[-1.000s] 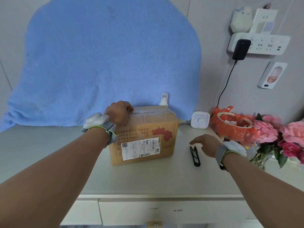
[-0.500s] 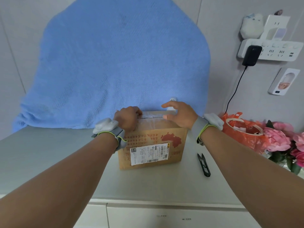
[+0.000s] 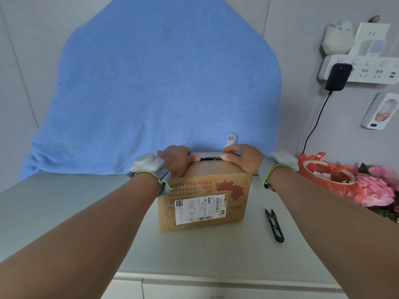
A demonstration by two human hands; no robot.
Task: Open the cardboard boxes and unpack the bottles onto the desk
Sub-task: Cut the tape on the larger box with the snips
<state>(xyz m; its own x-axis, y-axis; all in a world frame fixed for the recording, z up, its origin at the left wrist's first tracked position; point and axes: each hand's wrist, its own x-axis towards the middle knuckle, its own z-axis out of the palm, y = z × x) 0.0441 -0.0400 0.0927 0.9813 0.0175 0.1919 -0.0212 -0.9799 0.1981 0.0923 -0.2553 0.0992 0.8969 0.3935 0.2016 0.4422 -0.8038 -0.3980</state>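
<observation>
Both hands have settled onto the box top since half a second ago, when the right hand (image 3: 243, 158) was only just arriving at the flap, and a dark slit now shows along the seam between them. One cardboard box (image 3: 205, 201) stands near the middle of the tabletop (image 3: 64, 212), toward its back edge, against a blue towel (image 3: 151, 93) hung behind it. Left hand (image 3: 176, 159) is curled over the box's top left, fingers hooked on the flap edge; the right hand pinches the flap edge at the top right, thumb under and fingers over, as far as can be seen. The seam runs left to right between the two grips, so the coming pull looks to be toward and away from the person, parting the flaps across that line. Each hand is equally near its own end. One pair of black snips (image 3: 274, 226) lies on the tabletop just right of the box, untouched, well short of the front edge. No bottles are visible yet; they are presumably inside. Only one box is in view.
</observation>
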